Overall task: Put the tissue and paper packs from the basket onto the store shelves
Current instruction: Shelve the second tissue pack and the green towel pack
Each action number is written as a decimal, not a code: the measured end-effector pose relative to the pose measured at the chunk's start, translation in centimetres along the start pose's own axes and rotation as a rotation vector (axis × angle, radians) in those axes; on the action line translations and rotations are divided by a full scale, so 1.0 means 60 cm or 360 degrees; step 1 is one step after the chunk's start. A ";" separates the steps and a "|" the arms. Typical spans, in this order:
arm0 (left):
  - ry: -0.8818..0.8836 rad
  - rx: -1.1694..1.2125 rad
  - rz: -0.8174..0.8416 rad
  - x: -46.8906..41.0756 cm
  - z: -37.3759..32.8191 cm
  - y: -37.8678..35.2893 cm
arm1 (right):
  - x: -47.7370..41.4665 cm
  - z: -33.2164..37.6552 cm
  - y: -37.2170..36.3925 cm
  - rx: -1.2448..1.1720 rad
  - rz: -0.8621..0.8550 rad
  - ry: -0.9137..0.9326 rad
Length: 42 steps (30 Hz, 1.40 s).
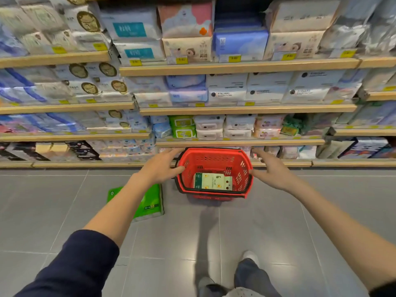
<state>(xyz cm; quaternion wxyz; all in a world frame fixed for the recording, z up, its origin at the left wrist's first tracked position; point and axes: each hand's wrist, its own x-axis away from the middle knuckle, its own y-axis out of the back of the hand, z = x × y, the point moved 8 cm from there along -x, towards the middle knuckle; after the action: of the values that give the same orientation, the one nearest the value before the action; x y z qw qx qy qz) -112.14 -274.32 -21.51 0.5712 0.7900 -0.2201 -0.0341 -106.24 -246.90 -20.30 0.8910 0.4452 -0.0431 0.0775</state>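
A red plastic basket [214, 159] stands on the grey floor in front of the shelves. One cream and green tissue pack [212, 181] lies flat on its bottom. My left hand [164, 166] is spread at the basket's left rim, fingertips touching or nearly touching it. My right hand [272, 168] is spread at the right rim, thumb close to the edge. Neither hand holds anything. Wooden store shelves [237, 109] rise behind the basket, packed with tissue and wipe packs.
A green paper pack [150, 203] lies on the floor left of the basket, partly under my left forearm. The lowest shelf edge [240, 143] sits just above the basket's far rim. My feet [249, 257] are on the tiles below.
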 end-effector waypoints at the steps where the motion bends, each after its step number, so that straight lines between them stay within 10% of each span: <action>1: -0.0002 -0.0007 0.0020 -0.001 0.002 -0.008 | 0.003 -0.006 -0.011 -0.0021 -0.0001 -0.0031; 25: -0.0339 -0.0275 0.0406 -0.345 0.060 -0.086 | -0.238 -0.122 -0.122 -0.0514 0.0082 -0.0514; 42: -0.0854 -0.0378 0.1057 -0.632 0.190 -0.278 | -0.413 -0.165 -0.408 -0.1287 -0.0208 -0.1400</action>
<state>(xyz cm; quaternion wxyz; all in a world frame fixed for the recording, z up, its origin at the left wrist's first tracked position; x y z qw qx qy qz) -144.60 -265.58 -48.21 0.5606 0.5685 -0.5970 -0.0777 -126.24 -255.94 -49.08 0.8912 0.0630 -0.4064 -0.1916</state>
